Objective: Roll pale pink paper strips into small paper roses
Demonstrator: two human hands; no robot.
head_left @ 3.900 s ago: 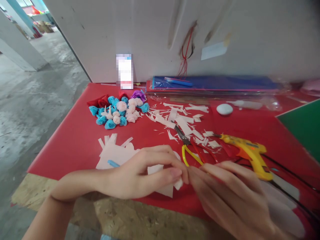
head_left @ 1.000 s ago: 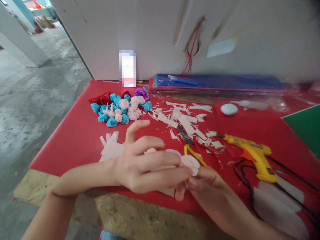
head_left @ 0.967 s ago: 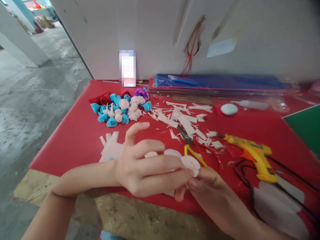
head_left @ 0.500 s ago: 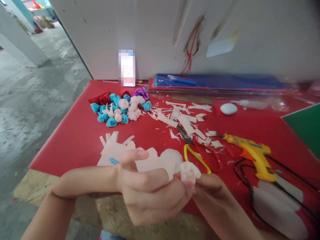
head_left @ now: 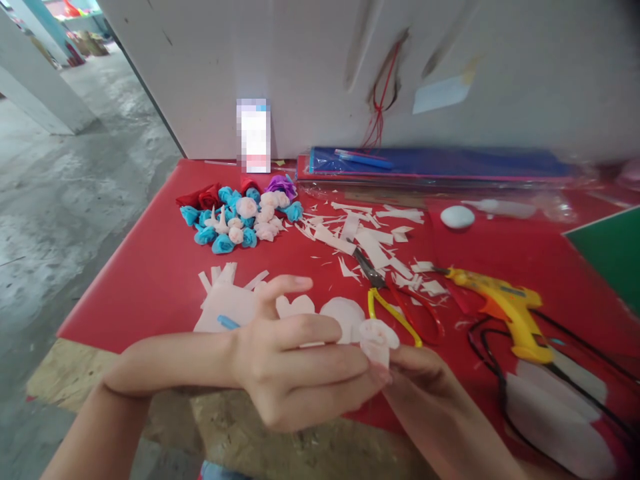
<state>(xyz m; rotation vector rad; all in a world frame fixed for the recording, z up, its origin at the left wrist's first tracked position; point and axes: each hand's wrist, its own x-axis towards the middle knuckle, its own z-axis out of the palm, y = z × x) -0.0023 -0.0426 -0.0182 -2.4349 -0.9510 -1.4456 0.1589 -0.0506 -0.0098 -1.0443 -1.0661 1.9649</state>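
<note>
Both hands are closing on one pale rolled flower, just above the near edge of the red tabletop, near and right of center. Left hand is pinching it low from the left, index finger lifting free and curling. Right hand is gripping it from the right; some fingertips are hiding behind the bloom, so exact contact there is hard to read. Flower's lower end is disappearing between the fingers.

Rounded pale paper pieces are lying just beyond the left hand, which is partly covering them. Farther left, a pale sheet is lying under a blue stick; the left wrist area is hiding part of both.

Pliers are resting just beyond the flower, tips lying among white scraps. Yellow glue gun is lying to the right, its black cable running out at the right edge.

Far left, blue, pale, red and purple flowers are sitting bunched, some overlapping. Phone is leaning on the wall behind, screen pixelated. Green board is getting cut off at far right.
</note>
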